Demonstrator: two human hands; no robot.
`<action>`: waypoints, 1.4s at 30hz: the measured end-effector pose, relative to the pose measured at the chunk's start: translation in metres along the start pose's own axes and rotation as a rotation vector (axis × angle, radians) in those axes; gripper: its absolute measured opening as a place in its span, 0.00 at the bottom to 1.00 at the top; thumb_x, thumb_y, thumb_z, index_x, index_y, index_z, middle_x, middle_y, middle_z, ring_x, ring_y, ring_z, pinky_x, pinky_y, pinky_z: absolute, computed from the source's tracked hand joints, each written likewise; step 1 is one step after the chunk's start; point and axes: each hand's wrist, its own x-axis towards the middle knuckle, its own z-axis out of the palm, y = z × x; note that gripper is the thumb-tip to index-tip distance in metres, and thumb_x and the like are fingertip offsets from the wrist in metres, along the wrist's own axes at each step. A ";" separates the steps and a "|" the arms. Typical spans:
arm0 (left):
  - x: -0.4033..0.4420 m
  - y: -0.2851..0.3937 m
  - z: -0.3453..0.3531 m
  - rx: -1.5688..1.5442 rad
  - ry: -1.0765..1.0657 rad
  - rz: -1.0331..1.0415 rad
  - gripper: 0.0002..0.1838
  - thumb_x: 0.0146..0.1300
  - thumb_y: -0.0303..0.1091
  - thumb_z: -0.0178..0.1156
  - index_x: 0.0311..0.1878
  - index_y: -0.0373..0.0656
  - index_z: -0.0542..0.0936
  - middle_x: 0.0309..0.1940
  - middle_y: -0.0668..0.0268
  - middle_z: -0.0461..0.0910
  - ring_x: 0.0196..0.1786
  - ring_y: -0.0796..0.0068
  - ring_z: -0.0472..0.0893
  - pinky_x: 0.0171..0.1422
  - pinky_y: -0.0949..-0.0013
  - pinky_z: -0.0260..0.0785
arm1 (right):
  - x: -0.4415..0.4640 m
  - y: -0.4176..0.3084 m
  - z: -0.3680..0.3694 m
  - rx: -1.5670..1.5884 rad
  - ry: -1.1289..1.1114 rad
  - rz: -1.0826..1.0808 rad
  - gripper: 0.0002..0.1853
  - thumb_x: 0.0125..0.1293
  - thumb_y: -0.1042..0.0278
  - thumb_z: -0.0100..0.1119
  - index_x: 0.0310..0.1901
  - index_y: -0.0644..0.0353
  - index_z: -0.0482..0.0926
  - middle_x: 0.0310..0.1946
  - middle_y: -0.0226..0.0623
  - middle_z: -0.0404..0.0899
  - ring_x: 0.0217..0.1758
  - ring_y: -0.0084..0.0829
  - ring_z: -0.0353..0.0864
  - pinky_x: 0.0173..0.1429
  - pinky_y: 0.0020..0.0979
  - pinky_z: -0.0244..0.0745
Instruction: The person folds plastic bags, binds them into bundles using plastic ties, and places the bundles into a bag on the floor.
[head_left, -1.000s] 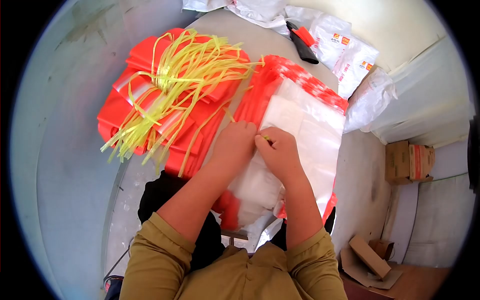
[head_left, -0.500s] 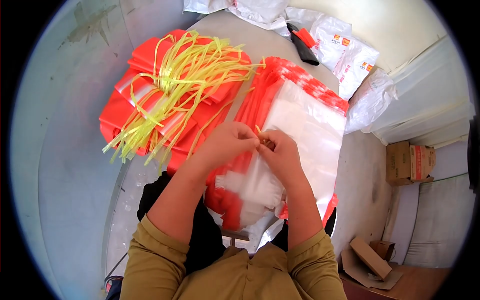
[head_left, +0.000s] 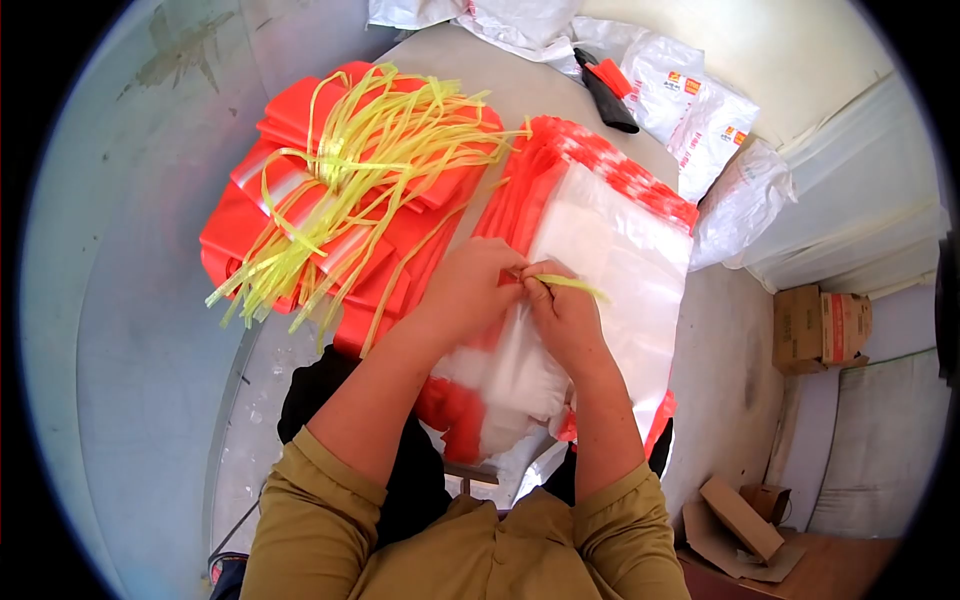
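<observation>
My left hand (head_left: 478, 287) is closed, its thumb and fingertips pinching at the near end of a thin yellow plastic strip (head_left: 578, 286). My right hand (head_left: 562, 312) is closed too, with the strip between thumb and forefinger and its free end sticking out to the right. The fingertips of both hands meet over a stack of clear plastic bags with red edges (head_left: 610, 240). Below the hands the top plastic looks bunched up; the exact spot where the strip meets it is hidden by my fingers.
To the left lie folded red bags (head_left: 225, 240) under a bundle of yellow strips (head_left: 340, 160). White printed sacks (head_left: 715, 125) and a black-and-red object (head_left: 607, 95) are at the table's (head_left: 470, 60) far side. Cardboard boxes (head_left: 800, 325) stand on the right.
The yellow strip's end, which stuck up briefly between my fingertips, now stretches right past my right hand. My left hand has turned slightly, its fingers curled further over.
</observation>
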 end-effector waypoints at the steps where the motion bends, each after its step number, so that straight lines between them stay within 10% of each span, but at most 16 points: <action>1: 0.000 0.006 -0.002 -0.060 -0.014 -0.119 0.09 0.65 0.29 0.70 0.47 0.38 0.87 0.41 0.62 0.87 0.41 0.69 0.83 0.49 0.66 0.76 | 0.001 -0.001 -0.001 -0.018 -0.008 0.066 0.06 0.73 0.71 0.62 0.47 0.60 0.82 0.42 0.46 0.86 0.46 0.45 0.86 0.51 0.40 0.79; 8: 0.001 -0.007 0.008 -0.458 -0.060 -0.460 0.10 0.69 0.34 0.71 0.42 0.35 0.86 0.32 0.68 0.86 0.36 0.84 0.80 0.42 0.74 0.72 | 0.001 -0.011 -0.009 0.035 -0.100 0.287 0.11 0.69 0.71 0.66 0.51 0.59 0.82 0.41 0.43 0.86 0.45 0.44 0.86 0.51 0.39 0.80; 17: -0.005 0.004 0.000 0.021 -0.117 -0.173 0.10 0.75 0.35 0.59 0.50 0.39 0.82 0.43 0.48 0.85 0.48 0.42 0.83 0.53 0.50 0.75 | 0.001 -0.013 0.001 -0.177 0.040 -0.137 0.18 0.65 0.77 0.63 0.56 0.54 0.84 0.42 0.41 0.84 0.45 0.47 0.85 0.49 0.42 0.81; 42: -0.010 0.003 0.007 -0.144 -0.027 -0.090 0.08 0.75 0.32 0.58 0.48 0.38 0.81 0.40 0.50 0.84 0.45 0.49 0.83 0.50 0.55 0.75 | -0.001 -0.006 0.004 -0.126 0.172 -0.124 0.13 0.65 0.77 0.66 0.51 0.61 0.86 0.44 0.43 0.86 0.43 0.45 0.86 0.50 0.40 0.82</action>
